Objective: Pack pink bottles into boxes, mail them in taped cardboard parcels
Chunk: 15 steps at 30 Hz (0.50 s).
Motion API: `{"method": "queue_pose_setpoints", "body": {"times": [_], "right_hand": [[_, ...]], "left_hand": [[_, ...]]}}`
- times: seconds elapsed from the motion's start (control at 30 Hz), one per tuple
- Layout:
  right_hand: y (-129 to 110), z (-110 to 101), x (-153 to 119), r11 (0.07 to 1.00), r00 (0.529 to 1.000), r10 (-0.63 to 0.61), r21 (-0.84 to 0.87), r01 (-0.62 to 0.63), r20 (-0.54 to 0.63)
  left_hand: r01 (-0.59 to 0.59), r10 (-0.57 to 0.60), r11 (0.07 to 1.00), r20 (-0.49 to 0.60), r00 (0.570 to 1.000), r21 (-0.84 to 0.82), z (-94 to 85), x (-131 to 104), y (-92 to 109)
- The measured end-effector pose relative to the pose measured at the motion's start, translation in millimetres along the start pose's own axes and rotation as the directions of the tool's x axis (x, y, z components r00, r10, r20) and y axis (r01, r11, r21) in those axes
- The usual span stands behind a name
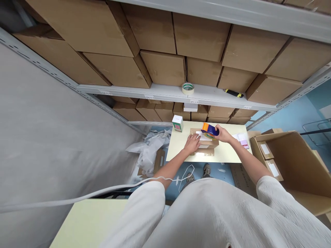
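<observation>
On the pale yellow table (178, 148) lies a small cardboard box (215, 142) with a white label on its top. My left hand (192, 143) rests on the left part of the box, fingers spread over the top beside the label. In my right hand (222, 133) is a blue and orange tape dispenser (210, 129), held over the box's right part; the fingers are wrapped round its blue end. Whether the tape touches the box is too small to tell.
A white and green box (178, 123) stands at the table's back left. Papers (241, 139) lie at the right. A large open carton (297, 162) is beyond the right edge. Shelves above hold cartons, a tape roll (188, 88) and a cutter (233, 93). A white cable (113, 189) crosses near my left arm.
</observation>
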State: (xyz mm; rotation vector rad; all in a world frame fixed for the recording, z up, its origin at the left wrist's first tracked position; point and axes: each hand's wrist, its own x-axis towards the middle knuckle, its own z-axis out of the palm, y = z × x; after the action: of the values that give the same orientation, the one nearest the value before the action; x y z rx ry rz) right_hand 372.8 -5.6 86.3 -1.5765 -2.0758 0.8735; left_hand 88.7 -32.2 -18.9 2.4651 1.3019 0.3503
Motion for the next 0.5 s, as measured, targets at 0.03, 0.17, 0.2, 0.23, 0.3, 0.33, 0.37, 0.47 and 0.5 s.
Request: {"method": "queue_pose_setpoints", "body": {"times": [0.03,0.17,0.2,0.23,0.3,0.33,0.37,0.47,0.5], "right_hand": [[1.1,1.4,-0.8,0.999,1.0,-0.007,0.037,0.007,0.005],[8.1,6.4,-4.9,0.993,0.998,-0.013,0.117,0.005,0.063],[10.3,6.7,-6.0,0.993,0.997,-0.008,0.117,-0.001,0.07],[12.5,6.7,-7.0,0.994,0.997,-0.004,0.112,-0.004,0.073],[16.9,5.5,-8.5,0.995,0.997,-0.006,0.1,-0.002,0.076],[18.9,4.8,-9.0,0.995,0.997,-0.008,0.095,0.0,0.079],[20.6,4.1,-9.4,0.996,0.997,-0.008,0.091,0.001,0.081],[24.6,3.6,-10.2,0.996,0.997,-0.006,0.086,0.0,0.077],[25.5,4.0,-10.5,0.996,0.997,-0.007,0.088,0.0,0.075]], "left_hand": [[-0.003,0.003,1.0,-0.005,1.0,-0.007,0.5,-0.1,-0.6],[-0.009,0.009,0.999,-0.015,1.0,-0.048,2.7,-1.3,-2.9],[-0.009,0.008,0.998,-0.016,1.0,-0.062,2.9,-1.7,-3.3],[-0.007,0.005,0.997,-0.017,1.0,-0.079,2.8,-1.8,-3.5],[0.005,-0.009,0.991,-0.027,1.0,-0.131,1.2,-0.8,-3.2],[0.021,-0.028,0.985,-0.039,0.999,-0.173,-0.5,0.6,-2.6],[0.048,-0.062,0.972,-0.055,0.997,-0.23,-2.9,2.8,-1.7],[0.161,-0.249,0.858,-0.12,0.961,-0.487,-13.9,13.8,3.7],[0.191,-0.327,0.785,-0.133,0.936,-0.589,-18.7,18.4,6.4]]}}
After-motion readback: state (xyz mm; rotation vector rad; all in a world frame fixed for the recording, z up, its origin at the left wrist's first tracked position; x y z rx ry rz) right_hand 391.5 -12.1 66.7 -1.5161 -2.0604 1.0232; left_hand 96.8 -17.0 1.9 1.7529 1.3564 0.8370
